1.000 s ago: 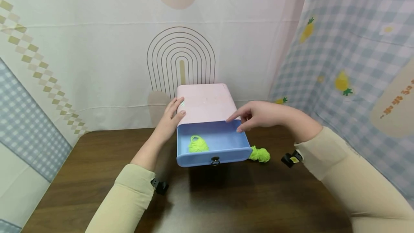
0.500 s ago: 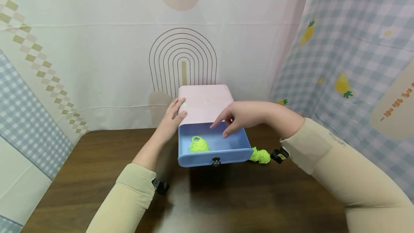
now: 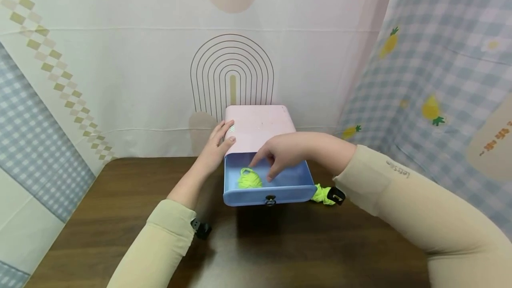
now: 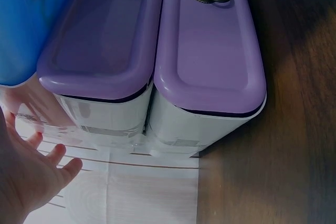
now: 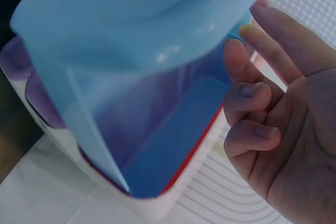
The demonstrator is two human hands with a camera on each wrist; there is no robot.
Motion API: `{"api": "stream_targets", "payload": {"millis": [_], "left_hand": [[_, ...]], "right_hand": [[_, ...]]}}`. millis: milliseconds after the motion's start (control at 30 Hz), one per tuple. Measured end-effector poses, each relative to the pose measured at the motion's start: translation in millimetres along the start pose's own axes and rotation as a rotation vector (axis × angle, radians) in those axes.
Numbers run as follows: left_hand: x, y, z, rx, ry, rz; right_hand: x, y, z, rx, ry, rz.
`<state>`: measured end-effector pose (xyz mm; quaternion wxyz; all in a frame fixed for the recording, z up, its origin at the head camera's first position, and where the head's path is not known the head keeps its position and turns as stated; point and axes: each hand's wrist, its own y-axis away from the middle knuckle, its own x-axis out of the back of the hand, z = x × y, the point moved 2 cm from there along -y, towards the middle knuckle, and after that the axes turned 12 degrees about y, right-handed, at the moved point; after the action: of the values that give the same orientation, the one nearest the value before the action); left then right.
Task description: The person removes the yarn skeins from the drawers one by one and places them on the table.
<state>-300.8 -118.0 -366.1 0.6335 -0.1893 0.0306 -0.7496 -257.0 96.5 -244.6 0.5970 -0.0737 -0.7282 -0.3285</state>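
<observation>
A blue drawer (image 3: 245, 198) with a dark ring pull stands pulled out from a pink-topped cabinet (image 3: 260, 123) in the head view. Inside it, at the left, lies a neon green ball of yarn (image 3: 250, 180). My left hand (image 3: 213, 151) rests against the cabinet's left side, fingers reaching onto the top edge. Over the drawer is my right hand (image 3: 285, 151), index finger and thumb apart and pointing down, just right of the yarn. In the right wrist view, that hand's other fingers (image 5: 249, 95) are loosely bent beside the drawer.
A second green yarn bundle (image 3: 321, 194) lies on the wooden table (image 3: 120, 217) right of the drawer, partly behind the right wrist camera. Two purple drawers (image 4: 210, 40) with ring pulls show shut below the blue one. A patterned cloth (image 3: 152, 79) hangs behind the cabinet.
My right hand has moved left and down, from the drawer's right edge to beside the yarn inside. My left hand stays on the cabinet.
</observation>
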Motion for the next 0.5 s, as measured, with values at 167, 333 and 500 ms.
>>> {"api": "stream_targets", "payload": {"millis": [167,333,500], "left_hand": [[0.8,-0.7,0.0,-0.009,-0.005,-0.006],[1.4,-0.4,0.3,-0.003,0.003,-0.012],[2.0,1.5,7.3,0.012,0.010,-0.019]], "right_hand": [[-2.7,-12,-9,-0.001,0.054,-0.025],[-6.0,-22,-15,-0.028,0.106,-0.061],[-8.2,-29,-19,-0.064,0.151,-0.101]]}}
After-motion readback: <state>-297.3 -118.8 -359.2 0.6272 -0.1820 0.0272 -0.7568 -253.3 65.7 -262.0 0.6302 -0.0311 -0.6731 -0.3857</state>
